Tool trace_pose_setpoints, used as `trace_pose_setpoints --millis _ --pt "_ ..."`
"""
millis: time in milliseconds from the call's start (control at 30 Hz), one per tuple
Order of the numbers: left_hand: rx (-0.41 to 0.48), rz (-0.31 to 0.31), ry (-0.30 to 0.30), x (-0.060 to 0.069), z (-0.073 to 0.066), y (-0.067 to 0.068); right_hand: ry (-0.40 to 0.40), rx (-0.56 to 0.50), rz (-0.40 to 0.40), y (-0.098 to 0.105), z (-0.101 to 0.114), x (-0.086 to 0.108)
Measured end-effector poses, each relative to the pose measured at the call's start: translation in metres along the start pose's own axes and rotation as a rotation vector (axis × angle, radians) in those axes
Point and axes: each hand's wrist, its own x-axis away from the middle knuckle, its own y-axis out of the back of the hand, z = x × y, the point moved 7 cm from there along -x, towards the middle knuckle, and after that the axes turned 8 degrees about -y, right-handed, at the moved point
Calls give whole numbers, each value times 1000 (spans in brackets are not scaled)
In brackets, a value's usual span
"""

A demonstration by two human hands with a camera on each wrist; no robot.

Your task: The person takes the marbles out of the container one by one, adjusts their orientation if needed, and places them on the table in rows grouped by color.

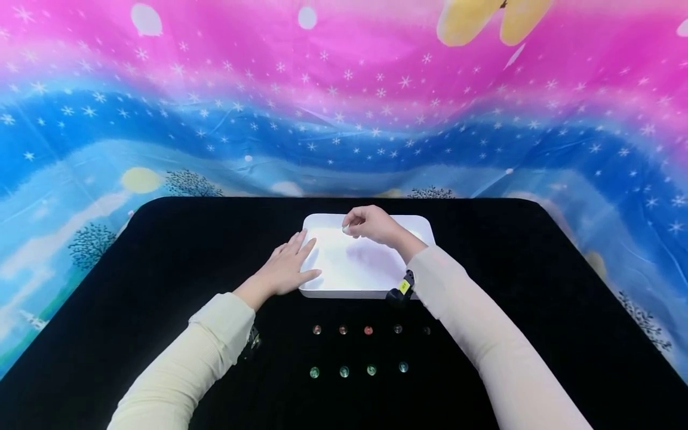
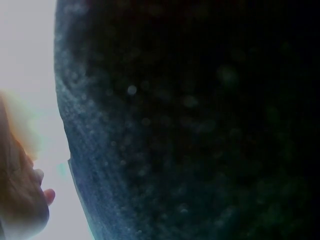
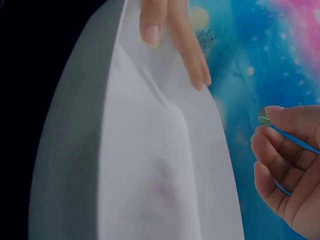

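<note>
Between thumb and fingertip, my right hand [image 1: 373, 226] pinches a small clear marble with green in it [image 3: 264, 117]. It is held over the far part of a shallow white tray [image 1: 335, 272]. My left hand [image 1: 287, 266] lies at the tray's left side with fingers spread and straight, touching the rim. In the right wrist view the left fingers [image 3: 152, 25] reach over the tray wall. The left wrist view is dark and blurred, with only part of a hand [image 2: 22, 195] at its left edge.
In front of the tray, a row of reddish marbles [image 1: 368, 330] lies on the black tablecloth [image 1: 226, 239]. Nearer to me is a row of greenish marbles [image 1: 371, 370]. A printed pink and blue curtain [image 1: 344, 137] hangs behind the table.
</note>
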Motion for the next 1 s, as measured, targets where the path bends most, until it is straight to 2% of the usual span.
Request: trace_pose_setpoints --millis 500,800,1000 --pt "-2 -13 -10 1 -1 1 119 -61 37 5 15 47" --pt "-1 -27 -29 2 -3 3 174 -64 39 8 12 73" --pt "-1 -25 -30 1 -2 2 173 -77 53 8 6 85"
